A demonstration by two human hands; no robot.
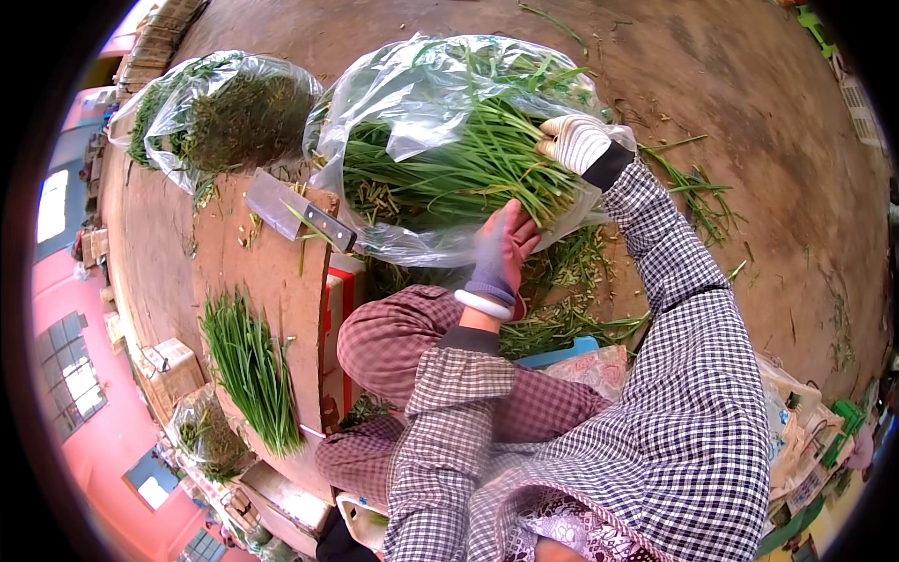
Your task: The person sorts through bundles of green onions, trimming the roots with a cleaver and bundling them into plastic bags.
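In front of you, a big bag [398, 122] sits on the floor [796, 206] with long leaves [449, 178] in it. Your left hand [499, 251] and right hand [573, 143] are at the leaves' right end. Left of the big bag is a smaller bag [229, 117]. On the tabletop [234, 267] to your left, a knife [281, 206] lies farther off, a leaf bunch [248, 370] nearer.

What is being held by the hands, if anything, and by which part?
Long green stalks, apparently by their gathered right ends, between the left hand and right hand; whether both grip cannot be told.
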